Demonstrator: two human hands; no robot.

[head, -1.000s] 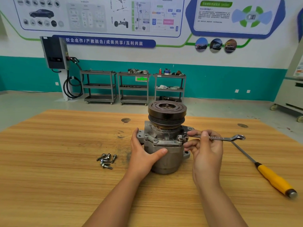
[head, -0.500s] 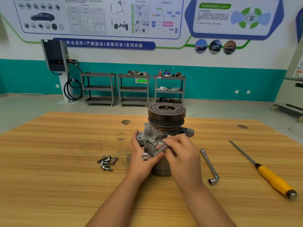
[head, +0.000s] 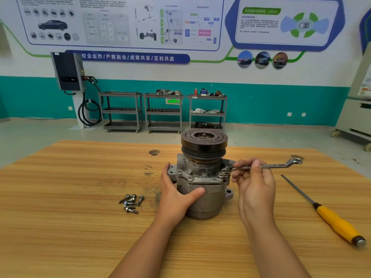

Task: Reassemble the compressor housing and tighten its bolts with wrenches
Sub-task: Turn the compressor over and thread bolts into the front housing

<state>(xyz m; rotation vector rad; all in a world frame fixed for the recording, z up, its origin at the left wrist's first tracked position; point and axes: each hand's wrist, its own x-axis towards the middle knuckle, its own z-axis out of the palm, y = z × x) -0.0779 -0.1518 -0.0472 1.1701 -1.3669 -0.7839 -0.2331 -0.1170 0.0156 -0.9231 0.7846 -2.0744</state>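
The grey compressor housing (head: 202, 187) stands upright in the middle of the wooden table (head: 60, 227), its black pulley (head: 204, 143) on top. My left hand (head: 176, 195) grips the housing's left side, thumb across the front. My right hand (head: 254, 183) pinches a silver ring wrench (head: 277, 165), which lies level and points right. The wrench's ring end sits on a bolt (head: 224, 171) at the housing's right flange.
Several loose bolts (head: 130, 202) lie left of the housing. A screwdriver with a yellow handle (head: 333, 219) lies at the right side of the table. A round hole (head: 154, 152) marks the table behind. Grey shelf carts (head: 163, 112) stand by the far wall.
Half a second ago my right hand held the wrench swung across the housing's front, its free end at the left. Now the wrench sits at the right flange and points right. My left hand has stayed put.
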